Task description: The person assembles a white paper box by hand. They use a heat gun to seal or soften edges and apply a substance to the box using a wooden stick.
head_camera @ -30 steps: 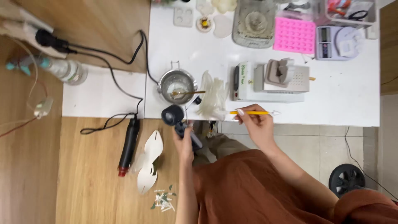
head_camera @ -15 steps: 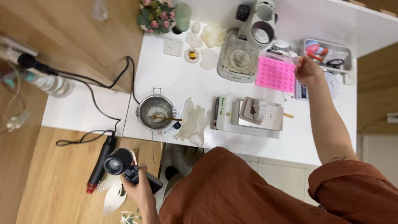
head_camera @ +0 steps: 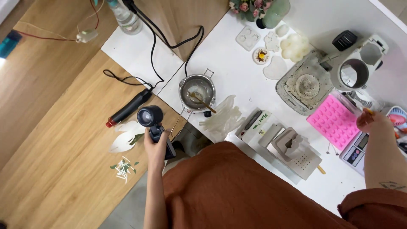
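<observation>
Heat gun (head_camera: 151, 117) | black, rigid, likely front-heavy; left hand (head_camera: 156, 146) clenched round its handle | right hand (head_camera: 373, 121) fingers pinching a thin stick beside pink mould (head_camera: 334, 121)

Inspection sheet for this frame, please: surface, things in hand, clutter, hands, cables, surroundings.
Surface: white table, beside it a wooden top.
Things in hand: black heat gun in the left hand; the right hand pinches a thin stick by the pink mould.
Clutter: metal pot with a spoon in it, clear gloves, grey block mould, digital scale, white shapes, black tool with red tip.
Hands: left hand shut on the heat gun; right hand shut on the stick.
Cables: black cable runs across the table to the pot.
Surroundings: flowers, bottle, grey floor.
</observation>
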